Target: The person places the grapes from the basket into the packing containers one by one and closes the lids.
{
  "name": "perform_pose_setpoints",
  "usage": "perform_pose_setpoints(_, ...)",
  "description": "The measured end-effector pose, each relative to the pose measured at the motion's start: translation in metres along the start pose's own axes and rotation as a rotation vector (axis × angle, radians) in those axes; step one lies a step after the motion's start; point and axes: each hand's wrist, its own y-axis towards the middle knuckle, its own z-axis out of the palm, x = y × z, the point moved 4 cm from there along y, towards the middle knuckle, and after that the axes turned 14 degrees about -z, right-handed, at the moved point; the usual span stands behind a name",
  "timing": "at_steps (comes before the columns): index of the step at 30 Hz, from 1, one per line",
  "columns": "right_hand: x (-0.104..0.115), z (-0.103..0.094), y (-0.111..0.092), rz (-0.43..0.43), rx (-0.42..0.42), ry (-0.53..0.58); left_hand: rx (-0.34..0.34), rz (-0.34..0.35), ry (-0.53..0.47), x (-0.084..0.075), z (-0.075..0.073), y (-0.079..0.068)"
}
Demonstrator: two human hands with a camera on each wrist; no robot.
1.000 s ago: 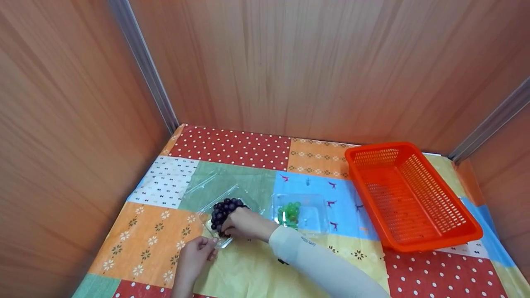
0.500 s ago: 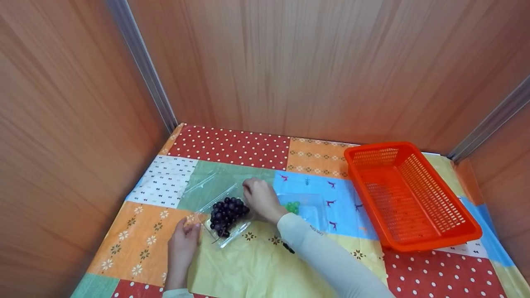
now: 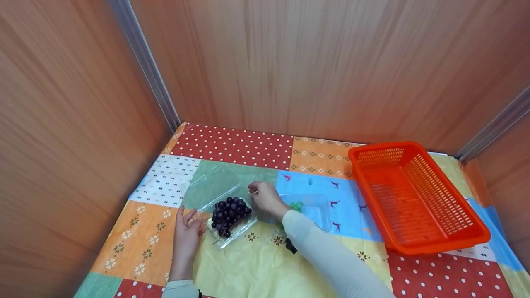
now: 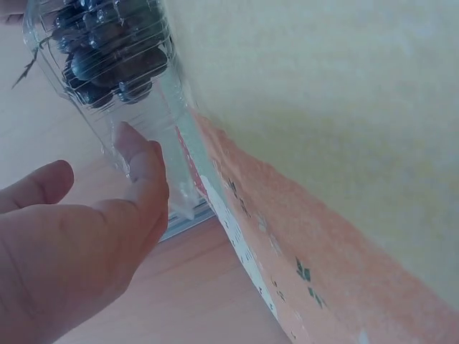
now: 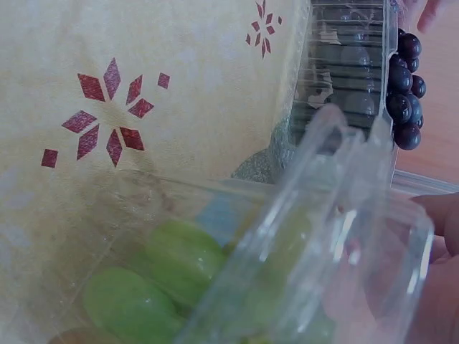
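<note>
A bunch of dark purple grapes (image 3: 230,213) lies in an opened clear plastic container (image 3: 237,236) in the head view. My left hand (image 3: 186,231) is at the container's left side with thumb and fingers apart; in the left wrist view its index finger reaches to the clear plastic. By the container's far right corner, my right hand (image 3: 267,198) has bent fingers, and whether they pinch the plastic is unclear. A second clear container (image 3: 316,207) holds green grapes (image 3: 296,205), partly hidden by my right forearm. Green grapes (image 5: 183,261) show through its wall in the right wrist view.
An orange-red perforated plastic basket (image 3: 420,207) stands on the right side of the table. The patchwork tablecloth (image 3: 232,145) covers the table, and wood-patterned panels (image 3: 314,70) enclose its back and sides.
My right hand has left the dark grapes and moved back and right to the container's far corner. My left hand has let go of the near edge and shifted left and back.
</note>
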Motion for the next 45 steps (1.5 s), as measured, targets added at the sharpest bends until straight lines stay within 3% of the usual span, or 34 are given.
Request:
perform_pose_setpoints(6,0.002,-0.005,-0.002,0.034,0.000,0.028,0.005,-0.004,-0.008,-0.003,0.001,0.003)
perform_pose_setpoints(18,0.008,-0.005,-0.006,0.168,-0.001,0.215,0.019,-0.012,0.056,-0.003,-0.003,0.015)
perform_pose_setpoints(21,0.007,-0.004,-0.009,0.220,-0.009,0.356,0.019,-0.009,0.061,-0.003,-0.004,0.017)
perform_pose_setpoints(27,0.001,0.001,-0.011,0.301,-0.027,0.826,0.001,-0.003,0.051,-0.001,-0.009,0.020)
perform_pose_setpoints(31,-0.001,-0.001,-0.011,0.267,-0.021,0.941,0.007,-0.003,0.029,-0.001,-0.010,0.021)
perform_pose_setpoints(38,0.000,-0.001,-0.010,0.180,-0.003,0.985,0.007,0.013,0.006,-0.003,-0.010,0.018)
perform_pose_setpoints(45,-0.004,-0.005,-0.013,0.190,-0.029,1.062,0.011,-0.064,-0.029,-0.005,-0.012,0.017)
